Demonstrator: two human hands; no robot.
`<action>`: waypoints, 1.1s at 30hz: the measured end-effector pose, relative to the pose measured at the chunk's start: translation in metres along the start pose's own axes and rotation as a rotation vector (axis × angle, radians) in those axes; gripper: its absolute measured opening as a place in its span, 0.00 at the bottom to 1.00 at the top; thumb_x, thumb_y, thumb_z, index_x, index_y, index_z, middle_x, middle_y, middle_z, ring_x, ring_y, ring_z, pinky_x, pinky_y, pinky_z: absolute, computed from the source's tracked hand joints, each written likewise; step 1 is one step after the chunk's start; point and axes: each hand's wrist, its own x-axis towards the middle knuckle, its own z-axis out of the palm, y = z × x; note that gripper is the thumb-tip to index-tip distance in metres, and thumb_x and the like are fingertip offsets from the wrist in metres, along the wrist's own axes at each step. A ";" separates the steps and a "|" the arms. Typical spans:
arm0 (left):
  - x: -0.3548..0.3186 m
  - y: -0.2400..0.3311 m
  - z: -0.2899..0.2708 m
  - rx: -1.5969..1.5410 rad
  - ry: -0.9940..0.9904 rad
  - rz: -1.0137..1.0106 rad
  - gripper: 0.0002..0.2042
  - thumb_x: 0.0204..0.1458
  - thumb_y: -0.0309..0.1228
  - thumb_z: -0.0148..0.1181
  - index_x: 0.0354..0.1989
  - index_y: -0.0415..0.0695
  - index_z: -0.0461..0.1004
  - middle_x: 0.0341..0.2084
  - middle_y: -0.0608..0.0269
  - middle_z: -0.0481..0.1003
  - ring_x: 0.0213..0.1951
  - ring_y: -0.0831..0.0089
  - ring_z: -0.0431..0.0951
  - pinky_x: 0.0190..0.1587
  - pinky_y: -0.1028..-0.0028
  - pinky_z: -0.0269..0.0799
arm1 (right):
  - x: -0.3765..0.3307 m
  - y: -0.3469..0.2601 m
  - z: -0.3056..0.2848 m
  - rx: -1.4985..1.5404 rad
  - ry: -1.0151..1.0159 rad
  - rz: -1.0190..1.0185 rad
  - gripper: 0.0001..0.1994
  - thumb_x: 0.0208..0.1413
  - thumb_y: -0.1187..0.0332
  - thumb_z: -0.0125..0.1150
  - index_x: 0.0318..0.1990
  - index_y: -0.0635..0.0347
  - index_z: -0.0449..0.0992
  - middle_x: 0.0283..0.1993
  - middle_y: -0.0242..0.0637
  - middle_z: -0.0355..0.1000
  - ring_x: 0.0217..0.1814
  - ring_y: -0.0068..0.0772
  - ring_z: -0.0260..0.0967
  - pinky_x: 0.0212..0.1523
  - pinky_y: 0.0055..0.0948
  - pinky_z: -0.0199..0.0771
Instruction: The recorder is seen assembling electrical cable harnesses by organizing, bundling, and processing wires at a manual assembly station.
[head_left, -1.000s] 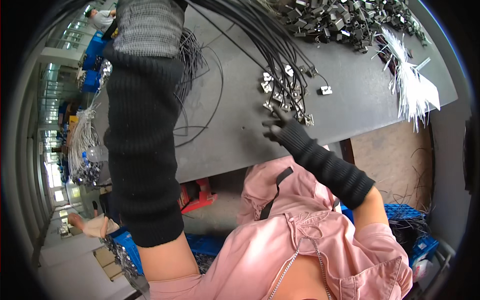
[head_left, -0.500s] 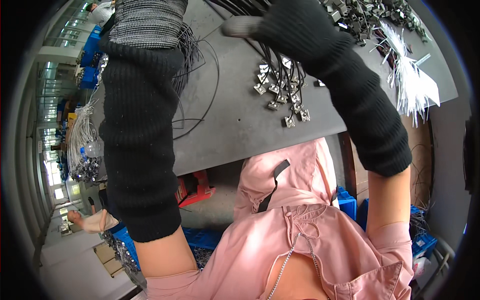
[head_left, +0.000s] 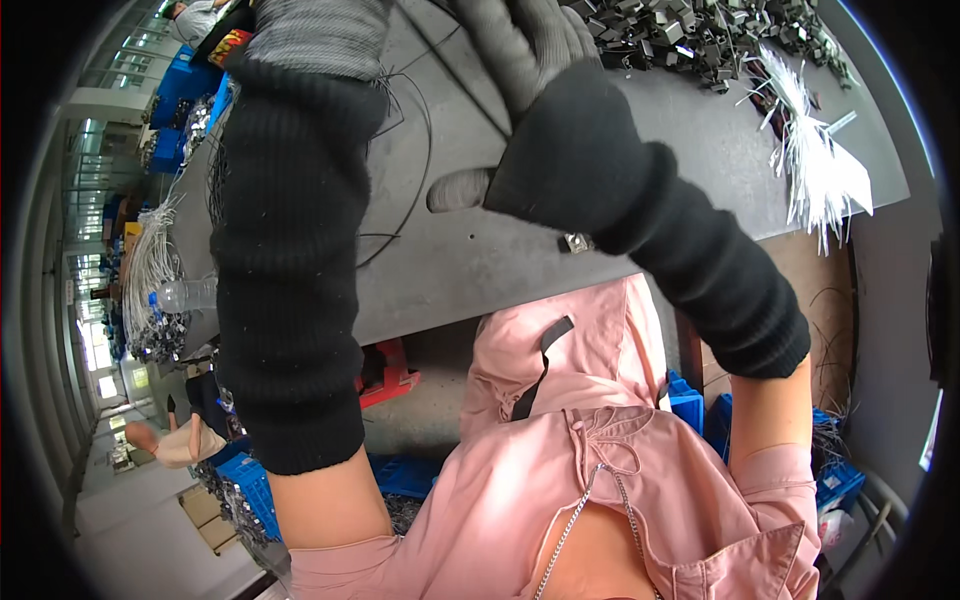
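Note:
My left hand (head_left: 318, 38), in a grey knit glove, is at the top edge over the table. Its fingers lie outside the picture, so what it holds is hidden. My right hand (head_left: 525, 60), also gloved in grey, has its fingers stretched forward and its thumb apart; nothing shows in its grip. Between the two hands runs a dark cable (head_left: 452, 65). Thin black wires (head_left: 432, 130) curl on the table beside my left sleeve. A small silver metal clip (head_left: 577, 243) peeks out under my right sleeve.
The grey table (head_left: 440, 285) ends just before my lap. A heap of dark metal pieces (head_left: 690, 40) lies at the far right, near a bundle of white ties (head_left: 795, 130). Left stand blue crates (head_left: 180, 95) and a clear bottle (head_left: 188, 296). A person (head_left: 180, 440) is farther left.
My right hand has come nearer to me and its fingers now show spread. The bunch of black wires with silver clips has gone from sight, except one clip. My left hand shifted slightly right.

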 end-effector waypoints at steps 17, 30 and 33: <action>-0.020 -0.027 0.035 0.693 -0.007 0.202 0.17 0.49 0.42 0.58 0.39 0.41 0.70 0.17 0.71 0.69 0.25 0.72 0.73 0.32 0.72 0.72 | 0.028 0.078 0.016 0.783 -0.718 0.294 0.35 0.41 0.59 0.66 0.57 0.63 0.60 0.54 0.45 0.65 0.41 0.32 0.71 0.41 0.28 0.72; -0.018 -0.018 0.015 0.515 -0.242 0.183 0.16 0.51 0.41 0.56 0.41 0.42 0.70 0.14 0.74 0.65 0.22 0.76 0.70 0.31 0.68 0.71 | 0.011 0.046 0.026 0.561 -0.610 0.536 0.27 0.45 0.43 0.58 0.33 0.63 0.72 0.17 0.30 0.65 0.21 0.22 0.66 0.24 0.23 0.67; -0.013 -0.018 0.003 0.223 -0.284 -0.065 0.20 0.50 0.41 0.57 0.45 0.40 0.67 0.18 0.69 0.66 0.26 0.66 0.71 0.39 0.58 0.70 | 0.010 0.050 0.021 0.700 -0.556 0.557 0.28 0.44 0.42 0.59 0.35 0.63 0.71 0.19 0.32 0.67 0.23 0.22 0.67 0.26 0.23 0.68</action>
